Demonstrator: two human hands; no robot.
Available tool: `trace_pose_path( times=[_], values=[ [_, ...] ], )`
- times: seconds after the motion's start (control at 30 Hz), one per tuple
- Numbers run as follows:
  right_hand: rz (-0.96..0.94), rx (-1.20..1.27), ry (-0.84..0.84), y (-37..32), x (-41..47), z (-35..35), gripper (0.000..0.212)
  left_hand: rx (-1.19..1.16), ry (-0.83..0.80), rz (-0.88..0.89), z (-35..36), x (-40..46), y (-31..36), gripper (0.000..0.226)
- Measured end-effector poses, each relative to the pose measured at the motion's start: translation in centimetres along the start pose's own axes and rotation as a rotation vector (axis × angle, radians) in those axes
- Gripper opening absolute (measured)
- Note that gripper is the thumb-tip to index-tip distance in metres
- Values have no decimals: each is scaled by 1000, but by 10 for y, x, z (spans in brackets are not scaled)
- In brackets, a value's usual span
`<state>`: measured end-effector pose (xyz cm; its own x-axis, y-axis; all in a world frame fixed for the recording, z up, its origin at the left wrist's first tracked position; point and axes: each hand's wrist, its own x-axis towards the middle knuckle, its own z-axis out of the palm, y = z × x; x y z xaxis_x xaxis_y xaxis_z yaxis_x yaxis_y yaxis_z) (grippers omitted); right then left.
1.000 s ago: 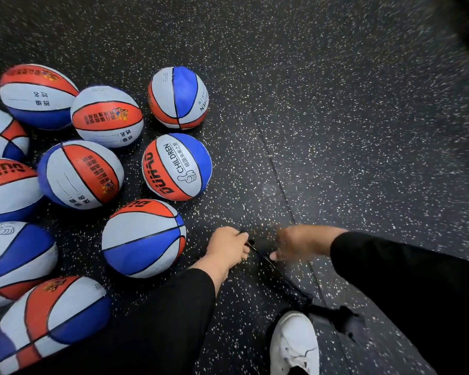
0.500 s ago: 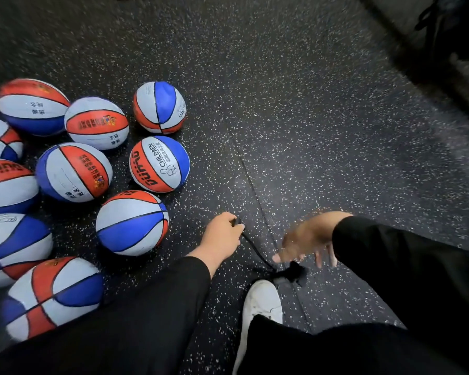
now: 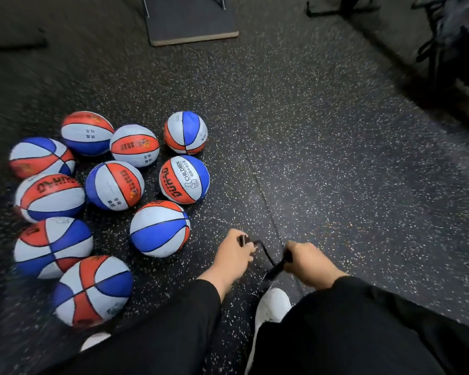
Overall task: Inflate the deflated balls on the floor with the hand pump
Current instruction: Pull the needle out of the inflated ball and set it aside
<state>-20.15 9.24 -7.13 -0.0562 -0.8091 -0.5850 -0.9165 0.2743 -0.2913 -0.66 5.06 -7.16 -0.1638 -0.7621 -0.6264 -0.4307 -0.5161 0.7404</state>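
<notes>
Both sets of fingers curled tight: left hand (image 3: 234, 254) pinches the hose end (image 3: 244, 240), right hand (image 3: 310, 263) grips the black hand pump (image 3: 276, 269), thin hose (image 3: 266, 251) looping between. White shoe (image 3: 271, 307) just below. Nine red-white-blue basketballs (image 3: 159, 228) clustered on speckled rubber floor (image 3: 336, 171), left of hands, nearest one close to left hand.
</notes>
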Motion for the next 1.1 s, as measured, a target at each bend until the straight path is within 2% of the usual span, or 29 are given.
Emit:
trace_pose_path(
  times=[0.1,0.2,0.27,0.37,0.43,0.5,0.57,0.7,0.83,1.0,1.03,1.1],
  values=[
    [-14,129,201,-17,19,-29,14,-137,81,96,-20,5,32,18],
    [-45,315,363,-32,43,-57,17,-162,136,98,-37,31,54,12],
    [-67,413,422,-37,63,-68,18,-43,199,112,-47,55,59,3],
    [-84,513,450,-40,103,-72,15,185,240,121,-58,89,55,18],
    [-118,511,482,-39,133,-67,17,238,257,76,-59,112,43,27],
    [-145,469,473,-36,161,-55,23,157,248,-10,-57,139,26,29],
    [-147,416,427,-30,185,-39,29,46,210,-99,-55,165,13,20],
    [-146,285,302,-12,221,-2,36,-16,128,-237,-47,198,-6,34],
    [-146,248,183,1,242,35,36,-13,115,-302,-43,224,-30,22],
    [-130,198,75,-3,251,53,54,-16,55,-357,-30,239,-42,5],
    [-129,194,78,-3,251,54,54,11,46,-360,-27,241,-42,10],
    [-120,204,107,-5,251,50,52,113,12,-355,-24,242,-38,40]
  ],
)
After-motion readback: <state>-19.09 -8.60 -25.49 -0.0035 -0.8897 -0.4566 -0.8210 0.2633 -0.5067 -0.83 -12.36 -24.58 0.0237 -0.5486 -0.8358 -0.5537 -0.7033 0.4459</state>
